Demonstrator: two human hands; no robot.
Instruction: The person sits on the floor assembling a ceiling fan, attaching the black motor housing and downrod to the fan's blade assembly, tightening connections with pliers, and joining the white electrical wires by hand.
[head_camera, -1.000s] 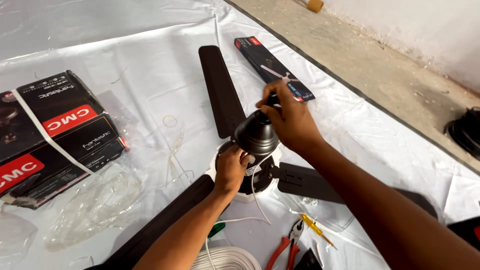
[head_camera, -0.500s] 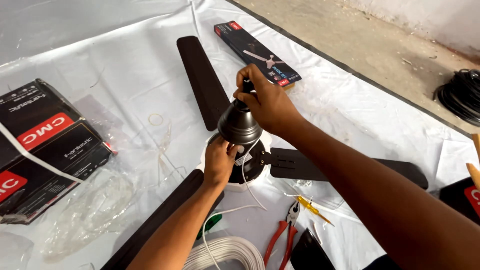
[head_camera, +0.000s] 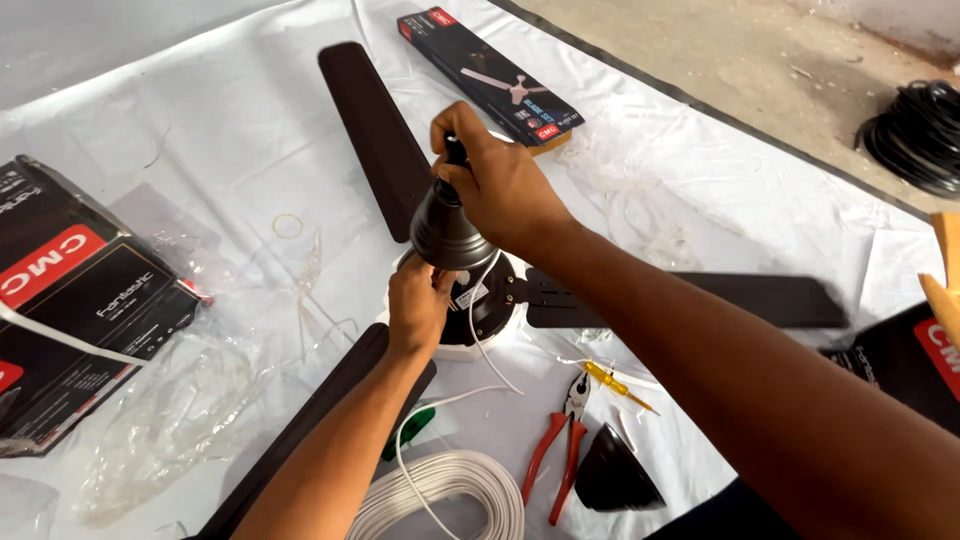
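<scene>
A dark brown ceiling fan lies on a white sheet, its motor hub (head_camera: 487, 300) at the centre and its blades (head_camera: 372, 135) spread out. My right hand (head_camera: 503, 185) grips the top of the down rod, with the dark bell-shaped canopy cup (head_camera: 446, 230) just under my fingers. My left hand (head_camera: 418, 306) sits beneath the cup at the hub, fingers closed around the rod's base. A white wire (head_camera: 472, 300) runs down from under the cup.
Red-handled pliers (head_camera: 553, 452), a yellow screwdriver (head_camera: 617, 386), a second dark cup (head_camera: 612, 471) and a white wire coil (head_camera: 442, 498) lie near me. Black boxes (head_camera: 75, 300) sit left, a long fan box (head_camera: 490, 75) ahead, black coiled cable (head_camera: 920, 135) far right.
Both hands keep their hold on the rod and hub. The camera has shifted, so the fan and boxes sit further left and lower in view.
</scene>
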